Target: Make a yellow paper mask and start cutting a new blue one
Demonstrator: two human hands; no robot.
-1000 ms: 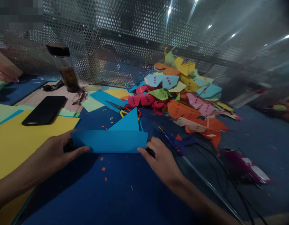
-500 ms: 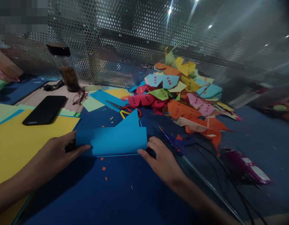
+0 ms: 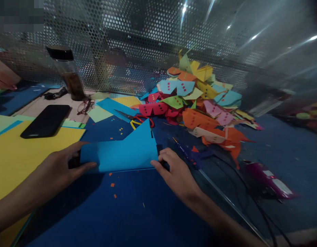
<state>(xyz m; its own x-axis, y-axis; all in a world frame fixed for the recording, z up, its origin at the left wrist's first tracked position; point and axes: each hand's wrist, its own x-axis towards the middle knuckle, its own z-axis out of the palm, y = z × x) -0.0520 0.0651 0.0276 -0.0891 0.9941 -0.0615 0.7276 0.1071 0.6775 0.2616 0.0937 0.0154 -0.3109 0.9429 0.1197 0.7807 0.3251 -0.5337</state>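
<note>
Left hand [image 3: 59, 164] and right hand [image 3: 177, 173] gripping blue sheet [image 3: 119, 156]

Got the sheet by both ends, curved over on itself, pointed flap standing up at back right. Left: thumb on the front face, other fingers mostly hidden behind. Right: thumb at the lower right corner, fingers curled at that edge. Can't tell how hard either presses. Sheet sits in front of me over the blue tabletop [image 3: 132, 216]; can't tell if its lower edge touches.

Scissors [image 3: 134, 118] just behind the flap. Paper cutout pile [image 3: 187, 88] beyond, to the right. Glue gun [image 3: 195, 157] near my right hand, clear stick [image 3: 225, 197] out the back. Left forearm over yellow sheets [image 3: 14, 168]; phone [image 3: 46, 120] lies on their far part. Orange scraps [image 3: 112, 185] just below the sheet.
</note>
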